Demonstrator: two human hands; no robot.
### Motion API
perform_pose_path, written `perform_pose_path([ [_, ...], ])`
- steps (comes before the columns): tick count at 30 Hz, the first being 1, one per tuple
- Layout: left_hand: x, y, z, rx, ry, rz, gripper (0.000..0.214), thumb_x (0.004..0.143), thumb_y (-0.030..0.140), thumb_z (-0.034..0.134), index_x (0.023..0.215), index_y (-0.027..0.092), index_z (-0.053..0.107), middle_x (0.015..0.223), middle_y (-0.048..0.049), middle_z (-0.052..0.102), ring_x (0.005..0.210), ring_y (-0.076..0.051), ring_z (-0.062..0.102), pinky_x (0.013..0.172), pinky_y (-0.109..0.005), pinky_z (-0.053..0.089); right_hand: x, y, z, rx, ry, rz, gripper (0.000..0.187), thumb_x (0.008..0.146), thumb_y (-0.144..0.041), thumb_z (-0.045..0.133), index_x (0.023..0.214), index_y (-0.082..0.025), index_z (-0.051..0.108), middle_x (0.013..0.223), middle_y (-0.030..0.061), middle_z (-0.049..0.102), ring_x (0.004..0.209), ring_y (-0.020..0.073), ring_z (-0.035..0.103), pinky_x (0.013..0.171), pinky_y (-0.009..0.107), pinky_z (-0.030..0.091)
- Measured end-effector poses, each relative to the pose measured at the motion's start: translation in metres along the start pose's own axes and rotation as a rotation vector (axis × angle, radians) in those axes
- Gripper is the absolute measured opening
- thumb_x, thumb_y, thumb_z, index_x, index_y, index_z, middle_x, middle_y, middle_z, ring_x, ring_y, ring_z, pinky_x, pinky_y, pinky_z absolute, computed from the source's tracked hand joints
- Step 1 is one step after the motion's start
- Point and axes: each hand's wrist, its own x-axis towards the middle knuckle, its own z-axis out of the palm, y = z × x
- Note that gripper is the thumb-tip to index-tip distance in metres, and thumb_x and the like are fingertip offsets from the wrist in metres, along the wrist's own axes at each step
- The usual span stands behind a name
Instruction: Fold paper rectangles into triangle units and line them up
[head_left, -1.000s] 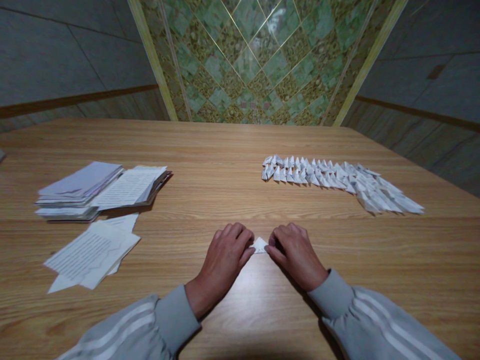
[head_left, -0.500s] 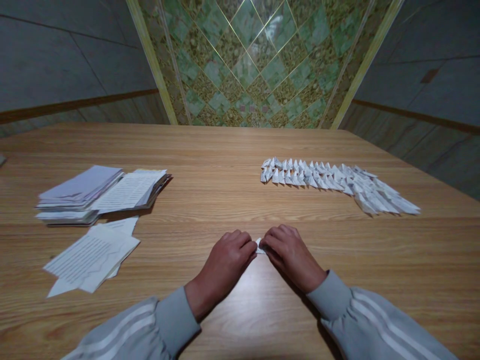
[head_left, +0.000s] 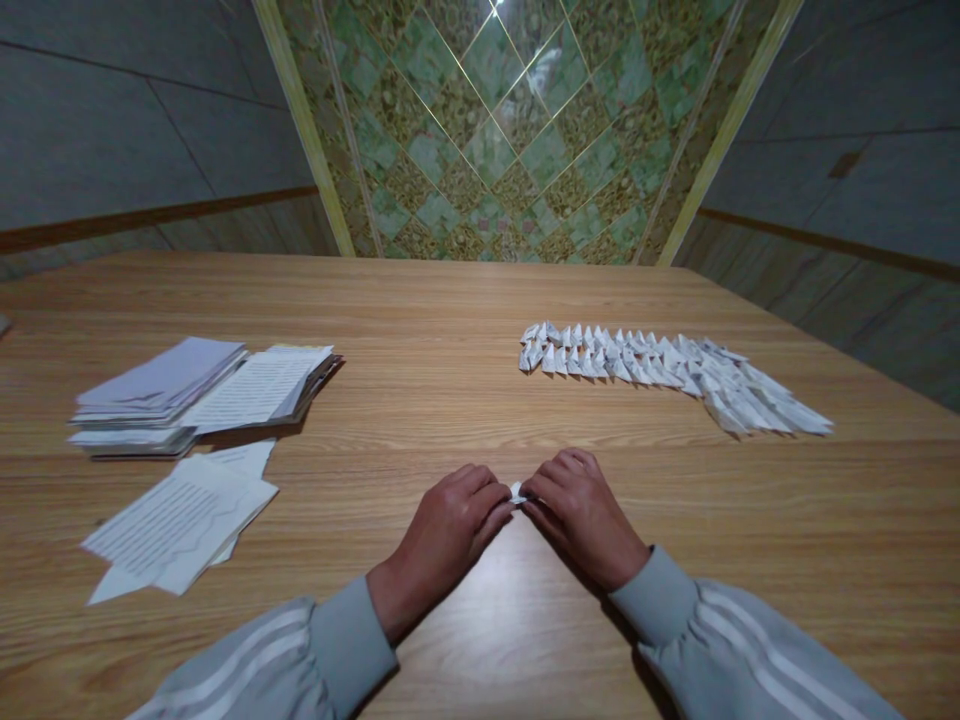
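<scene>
A small folded piece of white paper (head_left: 517,493) sits between my two hands, just above the table near its front middle. My left hand (head_left: 454,520) pinches its left end between thumb and fingers. On the other end, my right hand (head_left: 577,515) has its fingers closed the same way. Only a narrow strip of the paper shows; the fingers cover the rest. Farther back on the right, two rows of folded white paper pieces (head_left: 622,358) with pointed tips stand pressed close together.
Stacks of paper (head_left: 165,375) and a pile of written sheets (head_left: 259,385) lie to the left on the wooden table (head_left: 420,390). Several loose lined sheets (head_left: 184,515) overlap in front of them. A tiled wall (head_left: 487,150) rises behind the far edge.
Both hands stay in nearly the same place, still on the paper. The visible strip of paper looks narrower and tilted differently. The view has shifted very slightly.
</scene>
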Motion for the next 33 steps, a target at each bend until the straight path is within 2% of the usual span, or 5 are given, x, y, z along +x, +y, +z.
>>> perform_pose_path([
  [8, -0.004, 0.004, -0.002, -0.101, 0.126, 0.015, 0.020, 0.097, 0.026, 0.055, 0.085, 0.016, 0.068, 0.080, -0.0053, 0.063, 0.076, -0.018, 0.056, 0.066, -0.027, 0.042, -0.001, -0.004, -0.002, 0.128, 0.088, -0.037, 0.014, 0.096, -0.028, 0.058, 0.089, -0.018, 0.064, 0.084, 0.0042, 0.064, 0.084, 0.0201, 0.050, 0.083, 0.035, 0.034],
  [13, -0.005, 0.007, -0.003, -0.207, 0.139, 0.040, 0.022, 0.097, 0.026, 0.055, 0.084, 0.016, 0.069, 0.074, -0.0043, 0.060, 0.072, -0.017, 0.055, 0.064, -0.027, 0.040, 0.000, -0.008, -0.002, 0.181, 0.110, -0.080, 0.028, 0.101, -0.032, 0.049, 0.081, -0.017, 0.061, 0.076, 0.0026, 0.061, 0.078, 0.0182, 0.049, 0.081, 0.035, 0.033],
  [20, -0.004, 0.007, -0.005, -0.377, 0.108, -0.056, 0.015, 0.095, 0.023, 0.060, 0.087, 0.016, 0.071, 0.078, -0.0042, 0.064, 0.075, -0.016, 0.059, 0.067, -0.026, 0.042, -0.002, -0.008, -0.006, 0.207, 0.089, -0.045, 0.037, 0.102, -0.038, 0.045, 0.074, -0.017, 0.058, 0.070, 0.0019, 0.056, 0.075, 0.0177, 0.047, 0.077, 0.034, 0.031],
  [25, -0.002, 0.005, -0.008, -0.494, 0.127, -0.159, 0.013, 0.089, 0.020, 0.066, 0.078, 0.017, 0.072, 0.074, -0.0018, 0.066, 0.070, -0.015, 0.060, 0.065, -0.025, 0.042, -0.002, -0.006, -0.005, 0.285, 0.072, -0.013, 0.037, 0.101, -0.039, 0.046, 0.074, -0.017, 0.059, 0.069, 0.0014, 0.057, 0.073, 0.0170, 0.048, 0.073, 0.032, 0.031],
  [33, -0.002, 0.009, -0.009, -0.514, 0.083, -0.184, 0.014, 0.088, 0.022, 0.066, 0.074, 0.017, 0.069, 0.073, -0.0018, 0.066, 0.071, -0.016, 0.061, 0.065, -0.026, 0.042, -0.003, -0.007, -0.003, 0.273, 0.033, -0.043, 0.023, 0.098, -0.032, 0.053, 0.082, -0.018, 0.063, 0.073, 0.0021, 0.062, 0.075, 0.0183, 0.050, 0.074, 0.033, 0.032],
])
